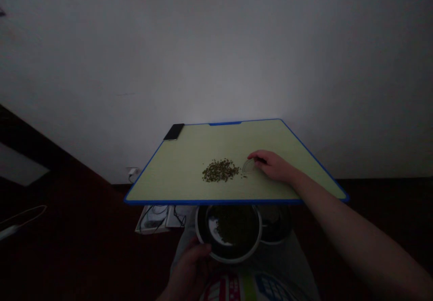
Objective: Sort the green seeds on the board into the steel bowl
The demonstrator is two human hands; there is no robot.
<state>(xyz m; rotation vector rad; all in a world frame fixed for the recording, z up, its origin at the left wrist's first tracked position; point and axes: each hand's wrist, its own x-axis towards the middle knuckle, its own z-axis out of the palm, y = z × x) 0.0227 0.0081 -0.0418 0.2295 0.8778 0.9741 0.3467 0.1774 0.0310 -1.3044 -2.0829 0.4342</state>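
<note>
My right hand [267, 164] is closed on a clear, half-round thing [248, 166], perhaps a lid or shallow cup, on the right part of the table. Just left of it lies a loose pile of small greenish-brown grains or dried bits [220, 170], with a few strays between. My left hand [193, 265] grips the lower left rim of a round bowl [227, 261] below the table's front edge. Inside the bowl is a dark green heap [235, 224] of similar-looking bits. The bowl's far edge is hidden by the table.
The pale table [264, 134] has a blue rim and stands against a wall. A black phone [174, 131] lies at its far left corner. A second dark bowl [275, 224] sits right of the held one. Below left are a white box with cables [153, 218] and a plugged-in charger [132, 172].
</note>
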